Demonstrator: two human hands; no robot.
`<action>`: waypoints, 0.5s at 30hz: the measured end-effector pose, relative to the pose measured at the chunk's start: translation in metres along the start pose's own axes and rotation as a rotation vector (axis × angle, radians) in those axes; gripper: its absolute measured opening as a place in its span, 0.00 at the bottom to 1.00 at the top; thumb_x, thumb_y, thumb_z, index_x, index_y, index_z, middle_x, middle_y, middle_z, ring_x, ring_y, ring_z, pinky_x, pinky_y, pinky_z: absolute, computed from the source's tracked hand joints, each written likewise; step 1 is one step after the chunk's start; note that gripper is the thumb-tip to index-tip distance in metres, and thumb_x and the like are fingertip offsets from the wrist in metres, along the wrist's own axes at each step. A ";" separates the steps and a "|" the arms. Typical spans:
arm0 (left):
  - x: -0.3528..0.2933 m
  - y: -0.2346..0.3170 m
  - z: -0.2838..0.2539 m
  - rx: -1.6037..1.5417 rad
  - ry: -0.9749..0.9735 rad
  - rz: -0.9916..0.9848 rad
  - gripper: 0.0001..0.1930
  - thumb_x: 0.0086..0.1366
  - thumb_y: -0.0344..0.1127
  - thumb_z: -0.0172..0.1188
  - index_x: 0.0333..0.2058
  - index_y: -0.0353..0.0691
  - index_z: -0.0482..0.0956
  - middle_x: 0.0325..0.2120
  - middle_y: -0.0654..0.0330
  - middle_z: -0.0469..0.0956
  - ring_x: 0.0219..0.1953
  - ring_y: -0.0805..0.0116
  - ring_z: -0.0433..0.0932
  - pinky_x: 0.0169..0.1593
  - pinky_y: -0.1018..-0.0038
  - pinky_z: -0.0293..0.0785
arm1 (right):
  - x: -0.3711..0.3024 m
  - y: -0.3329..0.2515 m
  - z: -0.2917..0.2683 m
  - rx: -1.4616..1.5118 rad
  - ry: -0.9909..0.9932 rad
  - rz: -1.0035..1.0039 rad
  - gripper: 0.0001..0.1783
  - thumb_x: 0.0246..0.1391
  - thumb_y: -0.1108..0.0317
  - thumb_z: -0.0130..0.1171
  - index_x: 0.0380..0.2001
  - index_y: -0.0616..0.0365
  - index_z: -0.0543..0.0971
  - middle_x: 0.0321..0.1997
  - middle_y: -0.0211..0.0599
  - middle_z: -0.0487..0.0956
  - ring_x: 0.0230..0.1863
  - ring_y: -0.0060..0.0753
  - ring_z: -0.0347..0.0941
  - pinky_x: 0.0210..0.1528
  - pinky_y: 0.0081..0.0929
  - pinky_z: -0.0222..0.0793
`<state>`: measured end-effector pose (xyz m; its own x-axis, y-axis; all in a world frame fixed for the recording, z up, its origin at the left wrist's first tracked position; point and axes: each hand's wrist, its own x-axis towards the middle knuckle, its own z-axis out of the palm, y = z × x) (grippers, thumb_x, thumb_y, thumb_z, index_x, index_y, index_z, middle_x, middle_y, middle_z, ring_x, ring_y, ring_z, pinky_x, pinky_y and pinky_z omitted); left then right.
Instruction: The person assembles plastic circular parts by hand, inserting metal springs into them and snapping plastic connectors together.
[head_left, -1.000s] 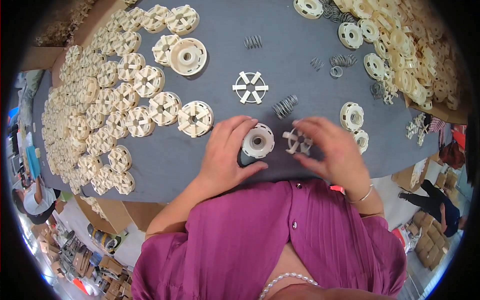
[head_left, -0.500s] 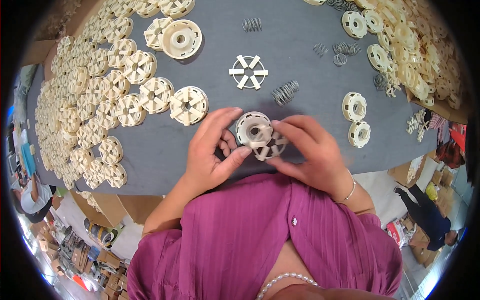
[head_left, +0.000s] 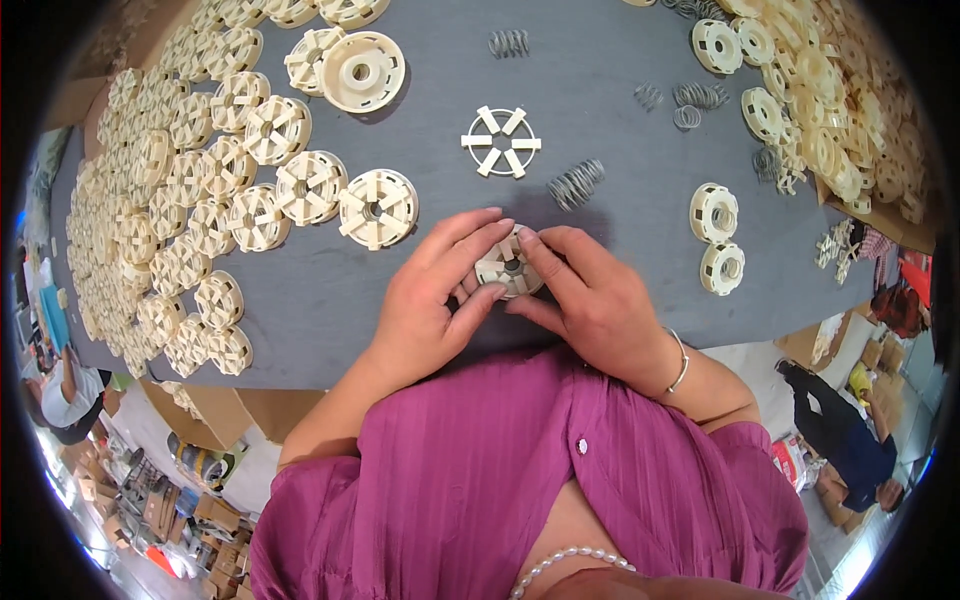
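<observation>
Looks like mid-assembly: both hands are pressing a cream slotted wheel (head_left: 508,268) together just above the grey tabletop (head_left: 600,120). Left hand (head_left: 435,295) and right hand (head_left: 590,295) pinch it from either side, fingers closed around it. Next move probably needs a spring (head_left: 575,184), lying just beyond.
</observation>
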<state>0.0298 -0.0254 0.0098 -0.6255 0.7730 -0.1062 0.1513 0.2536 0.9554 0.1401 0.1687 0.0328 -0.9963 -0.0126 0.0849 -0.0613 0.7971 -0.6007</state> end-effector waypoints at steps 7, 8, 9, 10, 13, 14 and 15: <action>-0.001 0.014 0.007 0.150 0.014 0.036 0.32 0.58 0.30 0.74 0.62 0.38 0.77 0.59 0.54 0.77 0.30 0.70 0.77 0.33 0.74 0.77 | -0.010 0.016 0.006 0.077 0.066 -0.043 0.39 0.49 0.62 0.78 0.64 0.60 0.77 0.52 0.40 0.78 0.46 0.41 0.81 0.45 0.31 0.81; -0.002 0.013 0.007 0.153 0.008 0.052 0.32 0.58 0.30 0.74 0.62 0.38 0.77 0.59 0.54 0.77 0.30 0.70 0.77 0.33 0.74 0.77 | -0.011 0.016 0.001 0.158 0.076 -0.015 0.36 0.49 0.65 0.77 0.62 0.59 0.78 0.53 0.40 0.79 0.47 0.42 0.81 0.46 0.33 0.81; -0.004 0.008 0.005 0.203 0.046 0.072 0.33 0.56 0.32 0.75 0.62 0.38 0.77 0.58 0.54 0.77 0.30 0.69 0.77 0.33 0.74 0.76 | -0.012 0.018 -0.003 0.238 0.087 0.014 0.33 0.50 0.67 0.77 0.61 0.58 0.80 0.54 0.41 0.79 0.48 0.42 0.81 0.47 0.34 0.81; -0.006 0.002 0.003 0.251 0.084 0.093 0.34 0.55 0.34 0.77 0.61 0.38 0.77 0.57 0.54 0.78 0.30 0.68 0.77 0.32 0.74 0.76 | -0.014 0.024 -0.008 0.227 0.101 0.017 0.33 0.50 0.67 0.77 0.61 0.58 0.80 0.54 0.41 0.79 0.48 0.42 0.81 0.47 0.34 0.81; -0.012 -0.004 -0.019 0.383 0.261 0.005 0.36 0.55 0.31 0.79 0.64 0.39 0.77 0.59 0.53 0.79 0.34 0.70 0.79 0.31 0.76 0.77 | -0.027 0.043 -0.029 0.024 0.282 -0.004 0.22 0.51 0.74 0.73 0.50 0.56 0.82 0.51 0.40 0.81 0.46 0.45 0.81 0.46 0.36 0.80; -0.012 -0.010 -0.024 0.452 0.354 0.048 0.36 0.55 0.29 0.78 0.64 0.39 0.77 0.60 0.52 0.78 0.34 0.70 0.81 0.31 0.77 0.77 | -0.030 0.047 -0.036 -0.006 0.301 0.017 0.22 0.51 0.74 0.73 0.50 0.56 0.82 0.51 0.40 0.81 0.46 0.45 0.81 0.46 0.36 0.80; -0.016 -0.012 -0.029 0.454 0.423 0.055 0.36 0.56 0.28 0.78 0.65 0.40 0.77 0.61 0.51 0.78 0.36 0.70 0.81 0.32 0.77 0.78 | -0.035 0.052 -0.044 -0.054 0.362 0.023 0.22 0.50 0.73 0.73 0.50 0.56 0.83 0.51 0.40 0.81 0.46 0.45 0.81 0.46 0.36 0.80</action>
<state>0.0160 -0.0572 0.0082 -0.8425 0.5182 0.1473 0.4443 0.5136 0.7341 0.1743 0.2374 0.0339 -0.9111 0.2121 0.3534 -0.0265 0.8255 -0.5637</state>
